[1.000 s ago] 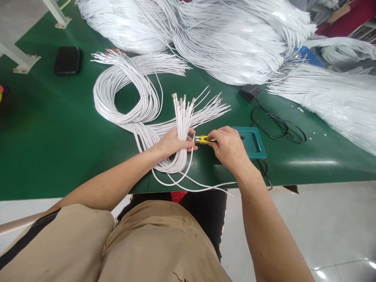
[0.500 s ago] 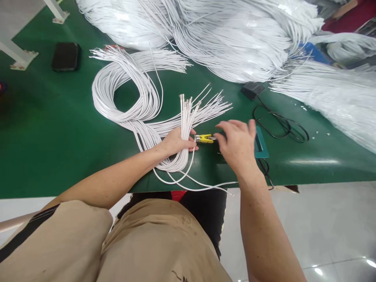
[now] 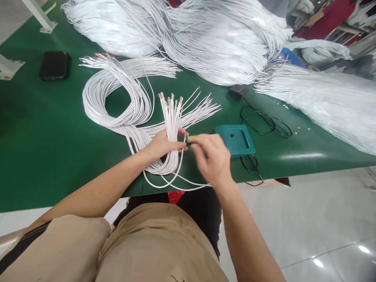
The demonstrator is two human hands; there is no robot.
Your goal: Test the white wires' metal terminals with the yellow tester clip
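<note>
My left hand (image 3: pixel 163 144) is closed around a bundle of white cables (image 3: pixel 172 117) whose metal-tipped ends fan upward over the green table (image 3: pixel 53 129). One cable end sticks out by my thumb. My right hand (image 3: pixel 212 156) is blurred by motion just to the right of it, beside a small yellow piece (image 3: pixel 191 138) at that cable end; its fingers look curled but I cannot tell whether they hold anything. A teal fixture block (image 3: pixel 236 140) lies right of my right hand.
The bundle loops into a coil (image 3: pixel 111 98) at the left. Large heaps of white cables (image 3: pixel 205 39) fill the back and right. A black phone (image 3: pixel 55 65) lies far left, a black pedal (image 3: pixel 238 92) with cord behind the block. Another person's red sleeve (image 3: pixel 329 17) shows top right.
My right hand opened and lifted off the yellow piece towards the teal block, then came back left to the cable end. My left hand kept its hold on the bundle.
</note>
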